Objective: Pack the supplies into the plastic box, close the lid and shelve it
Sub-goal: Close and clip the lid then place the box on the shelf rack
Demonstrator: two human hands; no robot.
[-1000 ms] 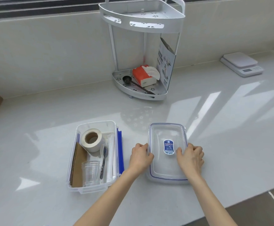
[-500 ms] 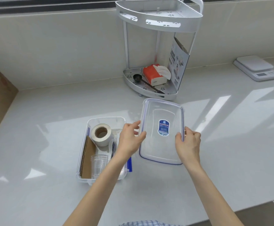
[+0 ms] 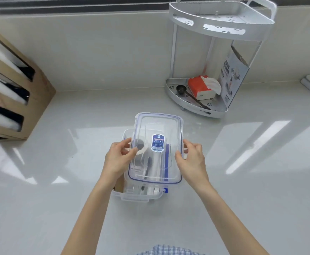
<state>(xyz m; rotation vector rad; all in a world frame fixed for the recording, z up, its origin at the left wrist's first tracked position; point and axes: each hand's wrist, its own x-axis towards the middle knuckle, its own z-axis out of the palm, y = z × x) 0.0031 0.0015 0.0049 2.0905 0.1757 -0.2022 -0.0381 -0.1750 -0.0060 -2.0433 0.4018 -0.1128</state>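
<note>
Both your hands, left hand [image 3: 119, 157] and right hand [image 3: 192, 158], gripped the lid [image 3: 157, 146] above the plastic box [image 3: 132, 196] holding tape, cup and cardboard.

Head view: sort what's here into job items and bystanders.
Job items:
- lid, held over the box by left hand and right hand
- plastic box, with tape roll inside
- corner shelf

Bystanders:
- tissue pack
- black scoop
- cardboard organiser
</note>
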